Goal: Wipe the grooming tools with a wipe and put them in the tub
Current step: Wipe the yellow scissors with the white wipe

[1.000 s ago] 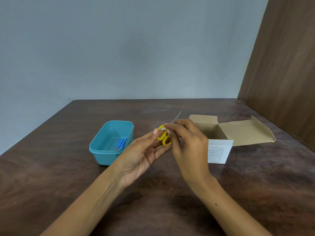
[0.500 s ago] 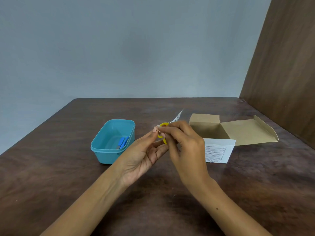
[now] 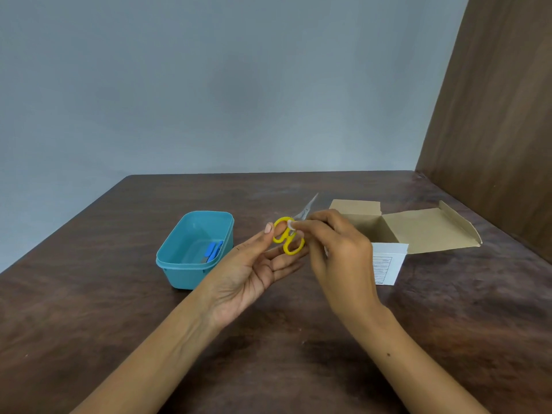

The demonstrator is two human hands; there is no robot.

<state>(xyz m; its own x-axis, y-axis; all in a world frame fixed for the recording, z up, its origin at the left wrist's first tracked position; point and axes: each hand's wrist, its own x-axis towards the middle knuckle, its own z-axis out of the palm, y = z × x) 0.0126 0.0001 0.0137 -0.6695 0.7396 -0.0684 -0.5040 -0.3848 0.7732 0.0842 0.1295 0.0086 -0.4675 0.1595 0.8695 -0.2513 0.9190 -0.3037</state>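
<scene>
Wiping the scissors handles

Sitting at left on the table (image 3: 89, 309): teal tub (image 3: 179, 270), one blue tool (image 3: 212, 251) already inside. Cradling the yellow-handled scissors (image 3: 287, 238) just right of the tub, above the table: left hand (image 3: 254, 270), palm up, fingers relaxed, thumb on a handle loop. Pinching what looks like a small wipe against the handles: right hand (image 3: 337, 252), fingertips pressed together. Lying open behind: cardboard box (image 3: 418, 231). Likely next: finishing the rub, then carrying leftward and lowering blades-first into the tub.
</scene>
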